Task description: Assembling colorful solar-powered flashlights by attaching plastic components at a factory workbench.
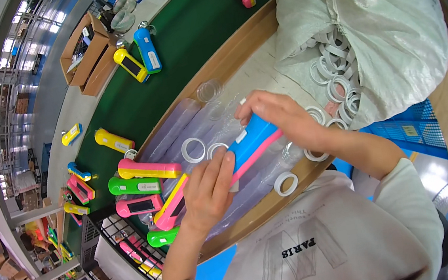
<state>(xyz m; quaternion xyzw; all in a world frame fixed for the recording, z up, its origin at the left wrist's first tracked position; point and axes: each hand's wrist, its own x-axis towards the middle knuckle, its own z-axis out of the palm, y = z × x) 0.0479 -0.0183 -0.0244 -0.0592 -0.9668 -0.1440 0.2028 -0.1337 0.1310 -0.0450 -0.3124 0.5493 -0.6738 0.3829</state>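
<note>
Left hand [208,191], right hand [284,117] curled; thumbs seemingly hidden.

The device [254,140] is above tubes [169,127] in the box [240,49], left of the sack [390,19].

Head-worn fisheye, facing down, near the hands [209,190]

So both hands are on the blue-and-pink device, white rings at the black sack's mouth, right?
No, the head view shows a white sack, not black. The rest stands: left hand and right hand on the blue-and-pink device, white rings at the sack's mouth.
</note>
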